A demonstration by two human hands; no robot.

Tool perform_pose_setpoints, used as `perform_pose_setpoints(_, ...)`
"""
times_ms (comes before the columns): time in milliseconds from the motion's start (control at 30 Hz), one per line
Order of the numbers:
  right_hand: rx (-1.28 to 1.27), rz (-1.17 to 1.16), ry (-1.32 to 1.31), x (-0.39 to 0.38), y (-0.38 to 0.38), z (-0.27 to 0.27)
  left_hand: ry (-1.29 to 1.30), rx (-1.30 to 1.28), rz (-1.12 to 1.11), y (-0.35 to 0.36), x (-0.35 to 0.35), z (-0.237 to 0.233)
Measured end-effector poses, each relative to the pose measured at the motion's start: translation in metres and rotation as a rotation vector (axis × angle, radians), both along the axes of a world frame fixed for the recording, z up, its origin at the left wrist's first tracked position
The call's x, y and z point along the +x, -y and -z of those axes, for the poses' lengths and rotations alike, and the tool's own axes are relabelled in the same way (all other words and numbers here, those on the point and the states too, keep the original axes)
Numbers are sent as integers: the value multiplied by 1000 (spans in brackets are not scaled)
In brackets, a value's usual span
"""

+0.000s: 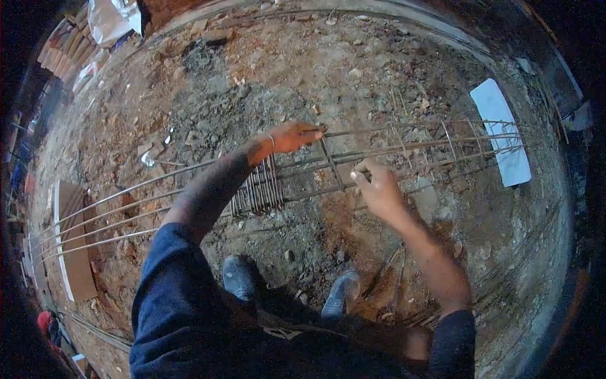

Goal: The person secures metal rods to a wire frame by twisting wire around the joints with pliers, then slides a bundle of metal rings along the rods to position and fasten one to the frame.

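A long rebar cage (379, 150) of thin bars stretches from left to right before me. My left hand (293, 136), with a band at its wrist, pinches the top corner of a square rebar stirrup (330, 163) where it meets the far bar. Close to that stirrup's near side, my right hand (377, 189) is closed with thumb and fingers together. Whatever it may hold is too small to make out. Left of the stirrup, partly behind my left forearm, a tight bunch of stirrups (260, 188) hangs on the bars. Several spaced stirrups stand toward the right end.
A white board (505, 142) lies under the cage's right end, and a brown board with a pale edge (74, 243) under the left. Rough, stony soil (271, 69) surrounds my shoes (238, 278). Dark thin pieces (398, 271) lie below my right forearm. Stacked bricks (66, 47) stand far left.
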State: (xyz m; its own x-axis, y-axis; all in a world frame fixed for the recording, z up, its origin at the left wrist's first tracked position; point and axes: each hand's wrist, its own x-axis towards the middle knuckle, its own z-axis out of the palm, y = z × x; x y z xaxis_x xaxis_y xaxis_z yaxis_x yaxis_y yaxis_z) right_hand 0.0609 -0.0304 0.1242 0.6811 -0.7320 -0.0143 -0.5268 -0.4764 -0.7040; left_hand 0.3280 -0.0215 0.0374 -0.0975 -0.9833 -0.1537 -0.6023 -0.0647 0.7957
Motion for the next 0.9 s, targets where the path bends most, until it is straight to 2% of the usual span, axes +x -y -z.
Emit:
perform_pose_setpoints(33,57,21,9,0,-4,4,-15,17,0,-2,-1,4)
perform_pose_setpoints(100,5,3,70,1,-1,26,148,116,49,10,-2,-14)
perform_pose_setpoints(133,84,31,84,3,-4,23,80,168,33,10,-12,-26)
perform_pose_setpoints(167,164,56,95,3,-6,23,74,172,42,17,-13,-17)
perform_pose_setpoints(233,90,46,65,0,-3,42,189,20,101,26,-19,-5)
perform_pose_setpoints(267,49,27,78,0,-4,45,97,149,48,26,-21,-6)
perform_pose_setpoints(367,47,-34,100,-3,0,38,-28,165,1,28,-24,-4)
perform_pose_setpoints(433,351,110,128,-3,0,29,-83,182,-25,26,-22,-2)
perform_pose_setpoints(500,373,157,145,-7,11,30,-200,203,-21,25,-20,-4)
perform_pose_setpoints(533,381,210,161,-9,17,30,-144,115,-17,21,-24,-17)
perform_pose_setpoints(567,378,222,165,-9,21,33,-142,114,-4,22,-26,-17)
perform_pose_setpoints(633,164,129,219,-11,28,40,-15,83,5,24,-26,-16)
perform_pose_setpoints(667,36,137,140,-10,28,33,-34,-34,11,24,-25,-6)
perform_pose_setpoints(767,14,129,138,-14,37,43,-67,100,20,27,-20,-3)
perform_pose_setpoints(833,-34,131,130,-18,35,50,-93,88,-9,26,-16,0)
perform_pose_setpoints(900,-74,112,115,-19,32,50,-48,-45,21,28,-11,10)
